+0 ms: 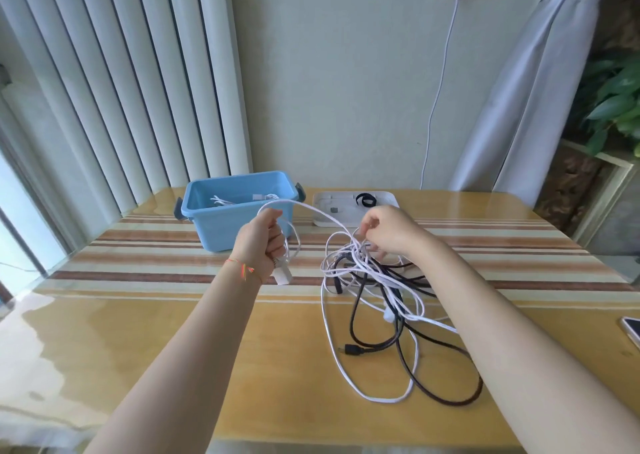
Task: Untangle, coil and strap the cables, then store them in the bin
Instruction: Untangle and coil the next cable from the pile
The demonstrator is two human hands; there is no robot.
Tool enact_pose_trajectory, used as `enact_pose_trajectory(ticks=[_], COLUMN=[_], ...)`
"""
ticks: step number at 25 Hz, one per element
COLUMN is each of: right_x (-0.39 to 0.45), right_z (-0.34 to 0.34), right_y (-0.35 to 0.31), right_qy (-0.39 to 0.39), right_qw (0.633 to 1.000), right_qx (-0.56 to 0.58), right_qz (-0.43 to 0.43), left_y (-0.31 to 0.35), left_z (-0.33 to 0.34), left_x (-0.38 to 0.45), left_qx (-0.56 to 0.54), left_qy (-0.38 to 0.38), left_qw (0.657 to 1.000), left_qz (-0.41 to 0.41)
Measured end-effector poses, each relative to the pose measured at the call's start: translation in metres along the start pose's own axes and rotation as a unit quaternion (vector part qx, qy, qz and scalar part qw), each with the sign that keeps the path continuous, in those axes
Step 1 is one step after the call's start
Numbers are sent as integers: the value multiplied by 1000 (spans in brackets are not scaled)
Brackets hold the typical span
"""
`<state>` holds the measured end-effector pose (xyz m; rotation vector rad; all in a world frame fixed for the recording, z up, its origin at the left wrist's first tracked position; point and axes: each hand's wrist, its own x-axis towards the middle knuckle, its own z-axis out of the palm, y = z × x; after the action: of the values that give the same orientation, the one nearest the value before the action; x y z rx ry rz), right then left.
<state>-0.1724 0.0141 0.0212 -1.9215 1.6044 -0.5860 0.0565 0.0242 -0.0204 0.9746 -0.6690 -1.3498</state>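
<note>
Hands (263,242) in tangled cables (374,294)

You've a white cable (349,245) tangled with black cable (408,346) on the table; blue bin (221,225) behind holds coiled white cables (239,199).

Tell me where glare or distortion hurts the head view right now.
Head view: window glare washes the table at lower left; wide-angle bending curves the blinds and edges; the tangle and bin are evenly lit and fairly sharp; both hands slightly soft.

Home rm, vertical blinds (114,82), curtain (526,89), houseplant (613,100), striped tablecloth (156,245)
</note>
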Motion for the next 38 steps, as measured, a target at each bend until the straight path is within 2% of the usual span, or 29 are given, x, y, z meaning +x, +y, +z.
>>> enact_pose_trajectory(ticks=[2,4,7,8,10,14,18,24,25,27,30,32,35,38], right_x=[-10,-16,-21,-22,-22,-20,-19,-11,-10,-8,-7,-11,-19,-25], right_z=[1,4,9,10,11,15,19,13,10,6,5,9,9,4], right_y=[3,6,7,8,10,15,16,12,10,6,8,11,17,18], right_qy=[-70,-111,-113,-113,-107,-59,1,90,92,86,97,75,28,16], right_qw=[997,993,990,987,983,981,987,974,970,966,960,964,991,997], right_qx=[-31,-10,83,108,146,183,139,173,185,198,233,238,119,59], right_qz=[26,34,32,28,12,-32,-77,-117,-131,-142,-119,-93,-50,-44], left_y=[-7,-16,-25,-27,-28,-26,-27,-27,-25,-23,-22,-26,-37,-34], left_z=[6,15,24,25,27,36,40,46,49,57,69,73,72,71], left_x=[0,-6,-15,-16,-18,-29,-28,-27,-29,-30,-28,-22,-16,-14], left_qx=[118,257,374,395,428,394,338,228,228,283,375,425,488,469], left_qy=[-17,-79,-190,-203,-181,-151,-126,-157,-144,-95,-61,-33,-7,13], left_qw=[993,961,903,892,881,904,931,960,963,954,918,892,855,863], left_qz=[-29,-64,-89,-92,-86,-69,-59,-33,-24,21,111,150,176,189])
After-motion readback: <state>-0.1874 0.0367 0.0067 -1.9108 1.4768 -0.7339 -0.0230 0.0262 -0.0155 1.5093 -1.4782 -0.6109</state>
